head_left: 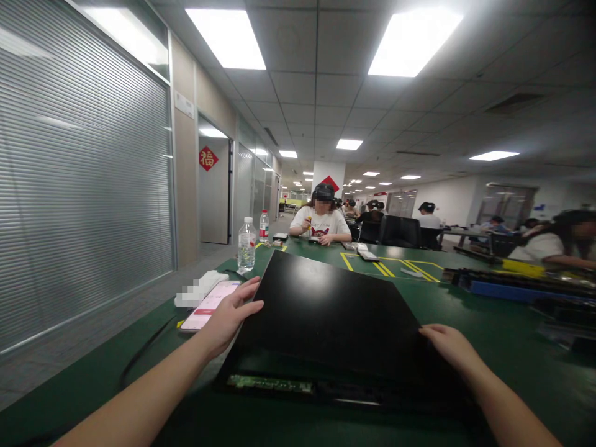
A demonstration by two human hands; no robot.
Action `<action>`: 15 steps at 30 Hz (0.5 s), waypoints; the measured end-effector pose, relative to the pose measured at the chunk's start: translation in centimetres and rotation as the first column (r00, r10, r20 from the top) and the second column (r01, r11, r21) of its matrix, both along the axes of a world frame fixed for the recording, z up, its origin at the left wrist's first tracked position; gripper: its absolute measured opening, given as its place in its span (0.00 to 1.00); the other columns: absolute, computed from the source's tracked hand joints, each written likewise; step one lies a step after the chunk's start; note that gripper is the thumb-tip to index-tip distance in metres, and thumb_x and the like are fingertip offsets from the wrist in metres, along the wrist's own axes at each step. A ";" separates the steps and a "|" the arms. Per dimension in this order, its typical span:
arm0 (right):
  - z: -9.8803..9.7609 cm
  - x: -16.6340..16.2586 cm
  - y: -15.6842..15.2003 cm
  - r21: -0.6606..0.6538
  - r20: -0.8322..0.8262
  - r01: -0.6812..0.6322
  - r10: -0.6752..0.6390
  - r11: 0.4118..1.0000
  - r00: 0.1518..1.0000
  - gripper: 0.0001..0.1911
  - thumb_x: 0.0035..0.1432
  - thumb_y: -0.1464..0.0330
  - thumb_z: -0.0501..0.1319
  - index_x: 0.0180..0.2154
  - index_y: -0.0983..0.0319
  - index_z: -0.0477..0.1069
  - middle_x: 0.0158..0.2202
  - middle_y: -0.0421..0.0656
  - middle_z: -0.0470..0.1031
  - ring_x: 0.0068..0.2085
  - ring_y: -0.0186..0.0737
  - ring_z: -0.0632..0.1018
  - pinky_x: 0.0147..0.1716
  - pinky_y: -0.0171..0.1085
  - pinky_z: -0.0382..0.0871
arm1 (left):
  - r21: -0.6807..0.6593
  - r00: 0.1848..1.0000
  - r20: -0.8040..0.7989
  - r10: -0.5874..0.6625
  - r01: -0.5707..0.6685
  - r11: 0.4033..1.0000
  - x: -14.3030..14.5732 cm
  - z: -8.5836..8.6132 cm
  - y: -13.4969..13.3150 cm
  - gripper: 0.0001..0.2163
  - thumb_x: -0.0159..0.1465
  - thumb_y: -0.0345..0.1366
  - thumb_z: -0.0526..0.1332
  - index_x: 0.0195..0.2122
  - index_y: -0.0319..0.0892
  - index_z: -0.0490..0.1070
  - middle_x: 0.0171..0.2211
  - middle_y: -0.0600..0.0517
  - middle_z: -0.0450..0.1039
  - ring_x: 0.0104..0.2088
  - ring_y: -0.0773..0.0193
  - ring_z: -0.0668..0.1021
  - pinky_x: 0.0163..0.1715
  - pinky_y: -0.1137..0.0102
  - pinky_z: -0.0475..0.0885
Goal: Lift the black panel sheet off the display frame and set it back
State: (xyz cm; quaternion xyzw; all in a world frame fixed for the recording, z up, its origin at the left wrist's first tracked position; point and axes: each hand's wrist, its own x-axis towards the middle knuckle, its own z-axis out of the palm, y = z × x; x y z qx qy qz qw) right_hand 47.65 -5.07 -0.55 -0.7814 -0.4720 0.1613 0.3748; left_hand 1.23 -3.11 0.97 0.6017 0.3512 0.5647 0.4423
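Two edges of the black panel (326, 316), central over the worktop (484, 310), are engaged: three o'clock pinched by the right hand (447, 344), nine o'clock touched by parted fingers of the left hand (230, 315), grip unconfirmed. Through uneven support, the exposed circuit board (270, 383) at seven o'clock could be knocked.

The black panel (326, 323) has a smooth sheen; the bottle (246, 247), clear plastic.

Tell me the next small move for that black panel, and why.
Probably ease the black panel slightly rightward: the left hand, at its left edge, is close beside the phone, and the right hand, at the opposite edge, could help guide it.
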 end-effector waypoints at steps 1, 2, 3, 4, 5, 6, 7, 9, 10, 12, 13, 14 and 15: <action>0.2 -0.1 -0.1 0.012 -0.017 0.007 -0.007 1.000 1.000 0.08 0.42 0.66 0.60 0.23 0.61 0.77 0.31 0.48 0.79 0.39 0.49 0.76 0.41 0.40 0.65 | -0.009 1.000 0.005 0.006 -0.006 1.000 0.0 0.0 0.0 0.21 0.50 0.37 0.65 0.47 0.43 0.73 0.61 0.49 0.56 0.62 0.52 0.54 0.59 0.63 0.53; 0.4 -0.2 -0.2 0.020 -0.034 0.017 -0.016 1.000 0.999 0.07 0.42 0.67 0.60 0.22 0.61 0.76 0.31 0.48 0.79 0.39 0.49 0.76 0.40 0.40 0.65 | -0.019 1.000 0.009 0.008 -0.007 1.000 0.0 -0.1 0.1 0.21 0.50 0.37 0.65 0.46 0.42 0.73 0.61 0.49 0.56 0.62 0.52 0.55 0.58 0.63 0.54; 0.5 -0.3 -0.3 0.020 -0.053 0.026 -0.025 0.999 0.998 0.07 0.41 0.67 0.61 0.21 0.62 0.76 0.30 0.48 0.78 0.38 0.48 0.76 0.38 0.40 0.66 | -0.030 1.000 0.014 0.005 -0.004 1.000 0.0 -0.1 0.1 0.21 0.50 0.37 0.65 0.46 0.42 0.73 0.61 0.49 0.57 0.62 0.52 0.56 0.58 0.64 0.55; 0.6 -0.4 -0.4 0.019 -0.080 0.036 -0.034 0.999 0.996 0.07 0.41 0.66 0.61 0.21 0.62 0.76 0.28 0.47 0.78 0.36 0.48 0.76 0.36 0.40 0.66 | -0.041 1.000 0.024 0.004 -0.003 0.999 0.0 0.0 0.1 0.21 0.49 0.37 0.65 0.46 0.42 0.73 0.61 0.49 0.58 0.61 0.53 0.58 0.57 0.64 0.56; 0.7 -0.4 -0.5 0.015 -0.113 0.043 -0.041 0.999 0.993 0.07 0.40 0.66 0.62 0.21 0.62 0.76 0.27 0.47 0.78 0.33 0.47 0.76 0.34 0.39 0.66 | -0.053 0.999 0.035 0.006 -0.004 0.999 0.0 0.0 0.1 0.21 0.49 0.36 0.65 0.46 0.42 0.73 0.60 0.49 0.58 0.60 0.53 0.59 0.57 0.65 0.57; 0.8 -0.4 -0.5 0.013 -0.153 0.045 -0.043 0.999 0.987 0.07 0.39 0.66 0.63 0.21 0.63 0.76 0.24 0.47 0.77 0.30 0.45 0.76 0.31 0.39 0.66 | -0.065 0.999 0.045 0.013 -0.010 0.998 -0.1 0.1 0.1 0.21 0.48 0.36 0.66 0.46 0.42 0.73 0.60 0.50 0.59 0.60 0.53 0.61 0.56 0.66 0.58; 0.9 -0.5 -0.6 0.015 -0.198 0.044 -0.041 0.999 0.979 0.07 0.38 0.66 0.63 0.21 0.63 0.75 0.22 0.46 0.76 0.27 0.44 0.75 0.28 0.38 0.66 | -0.075 0.998 0.052 0.026 -0.022 0.997 -0.1 0.2 0.1 0.21 0.48 0.36 0.66 0.46 0.42 0.74 0.59 0.49 0.61 0.59 0.53 0.62 0.55 0.66 0.59; 1.0 -0.7 -0.8 0.041 -0.300 0.042 -0.028 0.998 0.954 0.08 0.37 0.66 0.64 0.23 0.64 0.75 0.18 0.43 0.73 0.22 0.40 0.73 0.22 0.36 0.64 | -0.099 0.996 0.061 0.060 -0.053 0.994 -0.3 0.4 0.0 0.21 0.48 0.37 0.66 0.45 0.41 0.74 0.57 0.49 0.63 0.57 0.52 0.65 0.53 0.67 0.62; 1.0 -0.8 -1.0 0.062 -0.355 0.043 -0.018 0.997 0.935 0.08 0.37 0.66 0.64 0.23 0.65 0.75 0.17 0.43 0.72 0.20 0.39 0.72 0.21 0.36 0.63 | -0.118 0.995 0.068 0.072 -0.063 0.991 -0.4 0.4 0.0 0.22 0.48 0.37 0.65 0.45 0.40 0.74 0.56 0.48 0.65 0.56 0.52 0.67 0.51 0.67 0.64; 1.3 -1.2 -1.3 0.089 -0.492 0.048 0.002 0.995 0.870 0.08 0.37 0.68 0.64 0.24 0.65 0.74 0.16 0.42 0.72 0.18 0.38 0.72 0.19 0.35 0.63 | -0.167 0.993 0.098 0.070 -0.053 0.985 -0.7 0.5 0.0 0.22 0.48 0.37 0.65 0.46 0.39 0.73 0.53 0.47 0.69 0.52 0.51 0.71 0.46 0.66 0.68; 1.5 -1.5 -1.4 0.093 -0.581 0.040 0.022 0.995 0.813 0.08 0.37 0.69 0.64 0.25 0.65 0.74 0.17 0.42 0.72 0.19 0.39 0.73 0.19 0.35 0.64 | -0.193 0.991 0.121 0.061 -0.037 0.981 -0.7 0.5 0.0 0.23 0.49 0.37 0.64 0.47 0.39 0.72 0.50 0.47 0.71 0.49 0.51 0.73 0.43 0.67 0.69; 1.7 -1.7 -1.6 0.098 -0.673 0.021 0.051 0.995 0.738 0.07 0.37 0.69 0.64 0.25 0.65 0.74 0.18 0.42 0.73 0.20 0.40 0.74 0.20 0.35 0.66 | -0.216 0.988 0.144 0.050 -0.018 0.976 -0.8 0.5 0.0 0.24 0.49 0.37 0.64 0.48 0.38 0.71 0.48 0.47 0.73 0.47 0.51 0.75 0.40 0.67 0.70; 2.0 -1.8 -1.8 0.113 -0.753 -0.002 0.087 0.994 0.652 0.07 0.38 0.70 0.63 0.25 0.64 0.74 0.19 0.42 0.74 0.21 0.40 0.75 0.21 0.36 0.67 | -0.236 0.985 0.166 0.046 -0.005 0.972 -0.8 0.5 0.0 0.25 0.49 0.36 0.64 0.49 0.38 0.70 0.46 0.47 0.75 0.44 0.52 0.76 0.37 0.68 0.70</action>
